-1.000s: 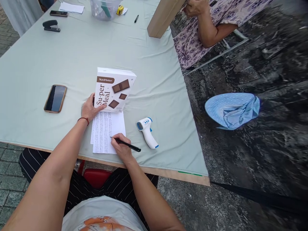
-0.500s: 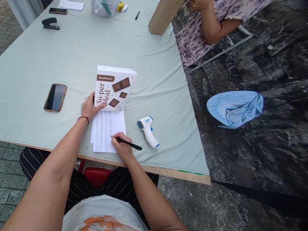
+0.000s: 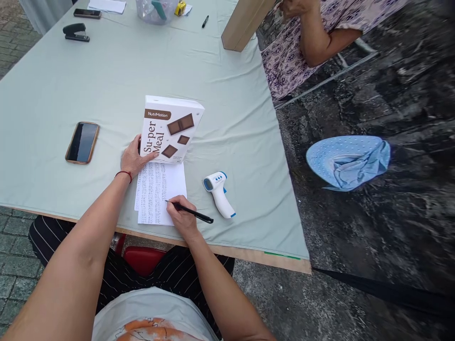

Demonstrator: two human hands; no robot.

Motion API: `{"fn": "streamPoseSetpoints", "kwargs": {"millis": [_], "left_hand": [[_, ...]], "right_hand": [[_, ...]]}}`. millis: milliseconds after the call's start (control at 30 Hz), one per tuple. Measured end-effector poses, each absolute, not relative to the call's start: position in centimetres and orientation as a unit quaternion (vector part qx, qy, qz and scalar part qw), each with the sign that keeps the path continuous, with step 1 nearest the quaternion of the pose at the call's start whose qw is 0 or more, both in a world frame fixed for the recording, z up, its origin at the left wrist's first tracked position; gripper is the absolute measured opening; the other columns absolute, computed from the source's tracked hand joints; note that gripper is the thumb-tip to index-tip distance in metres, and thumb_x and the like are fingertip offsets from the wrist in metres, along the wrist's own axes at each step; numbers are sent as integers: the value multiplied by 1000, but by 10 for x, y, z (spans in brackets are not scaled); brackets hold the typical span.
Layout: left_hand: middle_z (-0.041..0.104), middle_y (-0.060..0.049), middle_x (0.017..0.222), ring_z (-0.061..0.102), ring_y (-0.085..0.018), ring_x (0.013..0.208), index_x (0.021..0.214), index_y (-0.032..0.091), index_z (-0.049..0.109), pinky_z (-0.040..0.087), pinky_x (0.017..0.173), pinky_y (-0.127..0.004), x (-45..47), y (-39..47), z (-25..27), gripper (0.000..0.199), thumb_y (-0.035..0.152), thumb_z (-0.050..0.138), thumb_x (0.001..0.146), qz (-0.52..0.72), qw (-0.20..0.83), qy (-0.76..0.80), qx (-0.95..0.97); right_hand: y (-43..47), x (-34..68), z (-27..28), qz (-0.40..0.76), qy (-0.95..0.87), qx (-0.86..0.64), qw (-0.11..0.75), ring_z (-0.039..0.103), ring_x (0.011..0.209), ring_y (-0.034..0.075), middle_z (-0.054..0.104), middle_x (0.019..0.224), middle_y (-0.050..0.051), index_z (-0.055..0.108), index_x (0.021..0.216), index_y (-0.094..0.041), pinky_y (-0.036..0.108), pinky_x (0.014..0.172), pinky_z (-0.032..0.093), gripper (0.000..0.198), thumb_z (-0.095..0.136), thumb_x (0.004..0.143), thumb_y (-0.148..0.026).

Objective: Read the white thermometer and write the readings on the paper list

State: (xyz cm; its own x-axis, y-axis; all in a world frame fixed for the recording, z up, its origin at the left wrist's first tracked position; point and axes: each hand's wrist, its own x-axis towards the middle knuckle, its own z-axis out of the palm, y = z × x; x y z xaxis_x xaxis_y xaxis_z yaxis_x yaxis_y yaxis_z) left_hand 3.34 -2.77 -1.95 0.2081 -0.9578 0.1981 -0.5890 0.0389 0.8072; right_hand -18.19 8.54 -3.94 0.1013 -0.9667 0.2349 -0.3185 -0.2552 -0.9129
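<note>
My left hand (image 3: 135, 157) grips the lower left edge of a white NutriMotion box (image 3: 173, 125), its thumb across the front and the other fingers partly hidden behind. The box stands over the far end of some white paper sheets (image 3: 153, 196) covered with columns of small marks. A black pen (image 3: 195, 213) is pinched in my right hand (image 3: 182, 215), which rests at the right side of the top sheet. The pen's tip is at the paper, beside the marks. To the right of this hand lies a white and blue infrared thermometer (image 3: 219, 195).
On the left lies a smartphone (image 3: 82, 143). Farther back are a black stapler (image 3: 76, 32), a second phone (image 3: 87, 13), a clear plastic container (image 3: 156, 10) and a tall cardboard box (image 3: 245, 28). Another person's arm (image 3: 316, 42) is beyond the table edge; a blue hat (image 3: 350, 163) lies at right.
The pen's back end has swung slightly right and down, and my right hand has shifted a little to the right. My left hand stays on the box. The whole view has drifted slightly.
</note>
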Motion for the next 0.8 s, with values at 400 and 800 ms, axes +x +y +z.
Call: {"fn": "streamPoseSetpoints", "kwargs": {"millis": [400,800], "left_hand": [[67,-4,118,64,-28,105,132,27,51,51,90,-40,33,-27,-18,77,62,74,68,-220,422,-595,648],[67,-4,119,63,-28,106,132,28,52,50,90,-41,32,-26,-17,76,63,73,68,-221,425,-595,645]], "right_hand": [[85,-182,-43,-456,512,-631,363,45,50,11,52,55,-4,57,66,-20,24,53,41,16,55,76,-33],[87,-182,-39,-450,506,-641,361,45,50,12,52,56,-3,56,67,-20,26,53,40,17,54,77,-32]]}}
